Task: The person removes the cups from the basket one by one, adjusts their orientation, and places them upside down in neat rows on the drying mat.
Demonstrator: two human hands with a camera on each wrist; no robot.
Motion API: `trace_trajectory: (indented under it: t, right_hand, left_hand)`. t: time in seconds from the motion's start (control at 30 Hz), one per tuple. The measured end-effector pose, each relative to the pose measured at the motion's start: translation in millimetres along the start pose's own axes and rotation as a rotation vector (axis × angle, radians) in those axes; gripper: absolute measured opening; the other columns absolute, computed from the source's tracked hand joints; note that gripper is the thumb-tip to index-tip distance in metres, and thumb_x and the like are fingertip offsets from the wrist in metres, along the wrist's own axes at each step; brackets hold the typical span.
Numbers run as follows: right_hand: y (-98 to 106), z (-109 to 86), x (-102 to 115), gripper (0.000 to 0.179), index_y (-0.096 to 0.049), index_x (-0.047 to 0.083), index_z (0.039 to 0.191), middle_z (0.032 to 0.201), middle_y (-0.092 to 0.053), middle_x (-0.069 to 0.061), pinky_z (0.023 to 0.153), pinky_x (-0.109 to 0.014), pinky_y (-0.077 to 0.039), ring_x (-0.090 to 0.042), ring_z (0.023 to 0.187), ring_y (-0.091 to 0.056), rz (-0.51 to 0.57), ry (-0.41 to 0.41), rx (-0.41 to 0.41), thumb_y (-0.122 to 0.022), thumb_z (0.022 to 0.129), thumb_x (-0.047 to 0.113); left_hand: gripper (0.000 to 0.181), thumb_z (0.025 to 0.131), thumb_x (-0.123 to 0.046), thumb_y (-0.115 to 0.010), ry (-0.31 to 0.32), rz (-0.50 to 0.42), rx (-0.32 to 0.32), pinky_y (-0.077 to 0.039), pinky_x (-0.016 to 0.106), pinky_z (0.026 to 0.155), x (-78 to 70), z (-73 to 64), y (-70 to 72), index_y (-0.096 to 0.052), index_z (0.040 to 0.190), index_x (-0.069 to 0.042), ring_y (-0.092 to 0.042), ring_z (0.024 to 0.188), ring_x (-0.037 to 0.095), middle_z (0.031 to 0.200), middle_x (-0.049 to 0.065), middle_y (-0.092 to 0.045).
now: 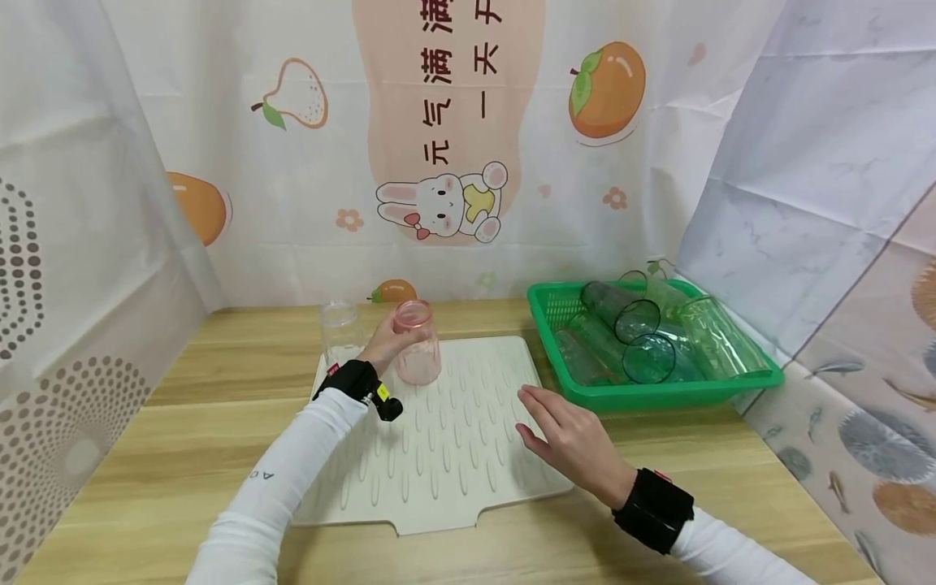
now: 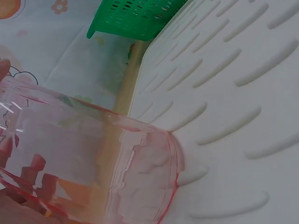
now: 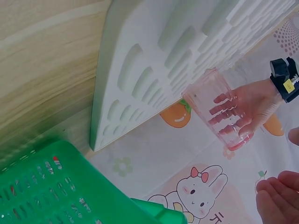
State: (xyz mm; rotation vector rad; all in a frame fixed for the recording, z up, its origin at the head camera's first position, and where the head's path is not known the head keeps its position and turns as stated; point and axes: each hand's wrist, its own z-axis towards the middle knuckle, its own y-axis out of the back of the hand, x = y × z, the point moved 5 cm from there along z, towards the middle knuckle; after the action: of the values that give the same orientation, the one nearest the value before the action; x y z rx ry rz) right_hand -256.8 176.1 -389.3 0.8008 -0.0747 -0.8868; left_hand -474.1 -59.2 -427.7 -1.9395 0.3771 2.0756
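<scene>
My left hand grips a clear pink-tinted glass near its rim. The glass stands upright at the back of a white ridged drainboard, its base right at the board's surface. In the left wrist view the pink glass fills the lower left, with fingers showing through its wall. A colourless clear glass stands just left of that hand. My right hand hovers over the board's right side, fingers straight and holding nothing. Its fingers show at the edge of the right wrist view.
A green plastic basket stands at the back right of the wooden table. Inside lie several tinted glasses, among them a dark grey one and a green one. A printed curtain hangs behind the table.
</scene>
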Motion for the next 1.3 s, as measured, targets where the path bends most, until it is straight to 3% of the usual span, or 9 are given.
trace_trajectory:
  t: [0.3, 0.4, 0.57, 0.8, 0.97, 1.2, 1.3]
  right_hand:
    - [-1, -0.1, 0, 0.045, -0.064, -0.007, 0.114, 0.108, -0.065, -0.019, 0.071, -0.037, -0.057, -0.028, 0.091, -0.068, 0.003, -0.006, 0.022, -0.042, 0.102, 0.03]
    - [-1, -0.3, 0, 0.044, -0.065, -0.007, 0.113, 0.107, -0.065, -0.019, 0.07, -0.037, -0.057, -0.028, 0.09, -0.068, 0.0, -0.002, 0.008, -0.042, 0.102, 0.029]
    - [-1, 0.0, 0, 0.044, -0.065, -0.007, 0.112, 0.107, -0.065, -0.019, 0.07, -0.038, -0.057, -0.028, 0.09, -0.068, -0.001, 0.0, -0.001, -0.043, 0.102, 0.029]
    - [-1, 1.0, 2, 0.045, -0.065, -0.006, 0.113, 0.107, -0.066, -0.019, 0.071, -0.037, -0.057, -0.028, 0.09, -0.068, -0.006, -0.003, 0.018, -0.041, 0.103, 0.03]
    - [1, 1.9, -2, 0.045, -0.064, -0.007, 0.114, 0.107, -0.065, -0.019, 0.071, -0.037, -0.057, -0.028, 0.091, -0.067, -0.015, -0.005, 0.021, -0.04, 0.103, 0.03]
    - [8, 4.4, -11, 0.046, -0.064, -0.008, 0.114, 0.108, -0.065, -0.02, 0.069, -0.039, -0.057, -0.029, 0.089, -0.068, -0.022, -0.036, 0.001, -0.041, 0.103, 0.03]
    - [10, 6.6, -14, 0.045, -0.064, -0.008, 0.114, 0.109, -0.065, -0.02, 0.068, -0.04, -0.057, -0.029, 0.089, -0.068, -0.025, -0.045, 0.0, -0.041, 0.102, 0.03]
  left_hand:
    - [0.065, 0.091, -0.007, -0.064, -0.02, 0.04, 0.092, -0.03, 0.047, 0.109, -7.0, 0.5, 0.6, -0.031, 0.148, -0.006, -0.036, 0.133, 0.03, 0.143, 0.017, -0.041]
    - [0.07, 0.09, -0.008, -0.065, 0.008, 0.06, 0.088, -0.027, 0.047, 0.11, -13.1, -1.9, 3.8, -0.026, 0.149, -0.004, -0.031, 0.135, 0.031, 0.145, 0.019, -0.036]
    - [0.071, 0.091, -0.007, -0.062, 0.009, 0.066, 0.075, -0.024, 0.047, 0.111, -32.1, -4.2, 9.8, -0.021, 0.148, -0.002, -0.025, 0.137, 0.035, 0.149, 0.022, -0.026]
    - [0.063, 0.092, -0.006, -0.06, -0.067, 0.112, 0.101, -0.026, 0.049, 0.11, -65.1, -8.8, 18.0, -0.028, 0.146, -0.002, -0.025, 0.138, 0.038, 0.148, 0.023, -0.029]
    - [0.065, 0.093, -0.006, -0.062, -0.078, 0.133, 0.1, -0.024, 0.049, 0.111, -80.4, -15.3, 27.0, -0.028, 0.148, -0.004, -0.025, 0.139, 0.034, 0.15, 0.02, -0.03]
    - [0.061, 0.092, -0.01, -0.064, -0.081, 0.244, 0.14, -0.024, 0.053, 0.111, -86.3, -26.7, 26.9, -0.033, 0.145, -0.005, -0.024, 0.14, 0.034, 0.15, 0.019, -0.032]
    - [0.058, 0.093, -0.006, -0.062, -0.087, 0.239, 0.176, -0.023, 0.055, 0.11, -87.7, -32.6, 22.1, -0.034, 0.144, -0.004, -0.025, 0.14, 0.036, 0.148, 0.02, -0.034]
